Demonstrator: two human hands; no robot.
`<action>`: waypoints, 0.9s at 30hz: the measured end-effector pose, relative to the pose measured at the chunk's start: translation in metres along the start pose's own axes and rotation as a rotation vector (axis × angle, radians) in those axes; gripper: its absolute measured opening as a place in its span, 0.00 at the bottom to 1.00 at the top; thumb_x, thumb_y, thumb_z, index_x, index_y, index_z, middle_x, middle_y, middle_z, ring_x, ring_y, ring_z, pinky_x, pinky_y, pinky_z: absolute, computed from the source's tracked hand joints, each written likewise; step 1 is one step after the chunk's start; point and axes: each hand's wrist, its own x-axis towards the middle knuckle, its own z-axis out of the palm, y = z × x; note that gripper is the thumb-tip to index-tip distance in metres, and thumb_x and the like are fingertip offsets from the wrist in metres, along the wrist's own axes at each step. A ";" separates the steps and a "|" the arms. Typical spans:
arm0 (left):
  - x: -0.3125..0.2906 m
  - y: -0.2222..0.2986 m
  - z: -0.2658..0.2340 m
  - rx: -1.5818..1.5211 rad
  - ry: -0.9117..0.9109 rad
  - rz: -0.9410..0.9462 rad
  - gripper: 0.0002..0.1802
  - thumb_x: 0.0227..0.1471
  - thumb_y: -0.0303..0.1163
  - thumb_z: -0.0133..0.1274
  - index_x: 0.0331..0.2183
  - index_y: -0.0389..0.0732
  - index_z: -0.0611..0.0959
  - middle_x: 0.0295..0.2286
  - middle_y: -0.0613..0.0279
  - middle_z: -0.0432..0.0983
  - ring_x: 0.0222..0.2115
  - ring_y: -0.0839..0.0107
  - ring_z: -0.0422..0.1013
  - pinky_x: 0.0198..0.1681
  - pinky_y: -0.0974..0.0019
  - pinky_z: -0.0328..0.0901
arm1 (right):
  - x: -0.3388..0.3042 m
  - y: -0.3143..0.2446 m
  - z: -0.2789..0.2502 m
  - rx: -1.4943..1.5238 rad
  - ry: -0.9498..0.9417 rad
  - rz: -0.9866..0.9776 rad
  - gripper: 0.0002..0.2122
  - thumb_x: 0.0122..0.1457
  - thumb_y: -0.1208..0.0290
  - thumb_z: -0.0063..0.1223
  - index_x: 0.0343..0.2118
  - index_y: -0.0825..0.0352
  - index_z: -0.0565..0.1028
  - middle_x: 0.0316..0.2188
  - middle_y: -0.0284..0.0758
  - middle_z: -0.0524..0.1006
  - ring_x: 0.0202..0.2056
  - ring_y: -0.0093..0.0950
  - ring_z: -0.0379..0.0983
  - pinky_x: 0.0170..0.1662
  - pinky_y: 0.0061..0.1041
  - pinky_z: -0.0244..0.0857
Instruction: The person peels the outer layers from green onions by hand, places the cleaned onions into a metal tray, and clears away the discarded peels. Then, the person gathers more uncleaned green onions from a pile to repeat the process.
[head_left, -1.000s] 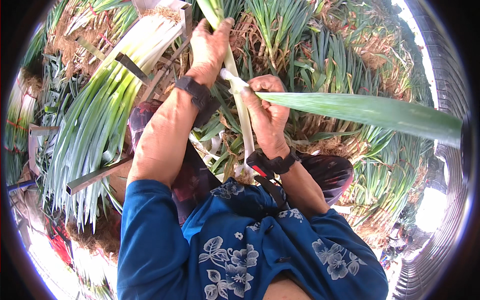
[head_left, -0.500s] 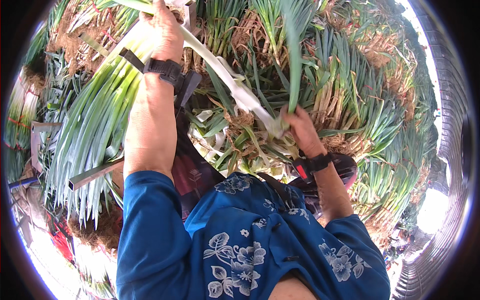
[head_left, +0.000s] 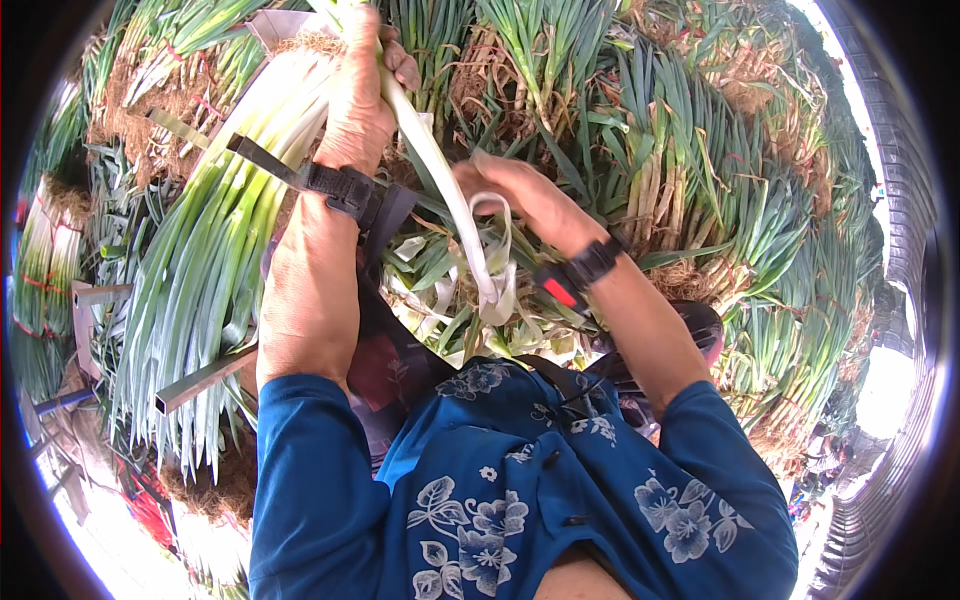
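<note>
My left hand [head_left: 362, 95] is closed around a long green onion [head_left: 438, 165], whose white shank slants down to the right. A thin pale strip of peel [head_left: 508, 235] hangs in a loop from the shank's lower end up to my right hand [head_left: 520, 190]. The fingers of that hand are bent beside the shank and appear to pinch the strip; their tips are partly hidden. Left of my left forearm, a thick bundle of green onions [head_left: 215, 230] lies across a metal frame [head_left: 205, 380], its white ends towards my left hand and its leaves hanging down.
Tied bundles of green onions [head_left: 690, 150] with roots and dry leaves fill the far side and the right. Loose peelings [head_left: 440, 285] lie in front of me. A strap-like bar [head_left: 265, 162] reaches over the left bundle. Black ribbed sheeting [head_left: 905, 200] curves along the right edge.
My right hand has let go of the green leaf and moved up and left to the shank. A peel strip now loops from the shank. My left hand has shifted slightly right and down.
</note>
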 end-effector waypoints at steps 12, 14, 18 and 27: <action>0.002 0.012 0.002 0.023 0.110 0.061 0.20 0.50 0.50 0.54 0.20 0.49 0.67 0.11 0.71 0.58 0.11 0.77 0.56 0.12 0.71 0.50 | 0.027 -0.013 0.030 0.767 0.189 -0.136 0.05 0.57 0.68 0.49 0.32 0.63 0.72 0.28 0.33 0.77 0.35 0.29 0.74 0.42 0.30 0.65; 0.008 0.023 -0.005 -0.004 0.136 0.038 0.21 0.48 0.52 0.55 0.20 0.49 0.68 0.11 0.72 0.58 0.11 0.77 0.55 0.13 0.71 0.50 | 0.021 0.007 0.004 0.858 0.082 -0.168 0.06 0.58 0.67 0.49 0.32 0.63 0.72 0.28 0.31 0.77 0.36 0.33 0.74 0.42 0.30 0.64; 0.012 0.032 -0.020 0.001 0.110 0.082 0.23 0.46 0.54 0.57 0.20 0.49 0.66 0.12 0.74 0.55 0.11 0.79 0.52 0.13 0.72 0.48 | -0.013 0.024 -0.027 0.577 0.101 -0.114 0.10 0.59 0.64 0.47 0.36 0.66 0.74 0.23 0.29 0.73 0.24 0.24 0.67 0.32 0.23 0.62; 0.051 0.038 -0.099 -0.207 -0.112 -0.020 0.20 0.53 0.49 0.52 0.26 0.43 0.68 0.12 0.72 0.55 0.12 0.78 0.53 0.17 0.72 0.51 | -0.089 0.044 -0.009 -0.977 0.067 -0.230 0.19 0.57 0.55 0.49 0.42 0.66 0.73 0.25 0.39 0.77 0.27 0.32 0.74 0.28 0.34 0.63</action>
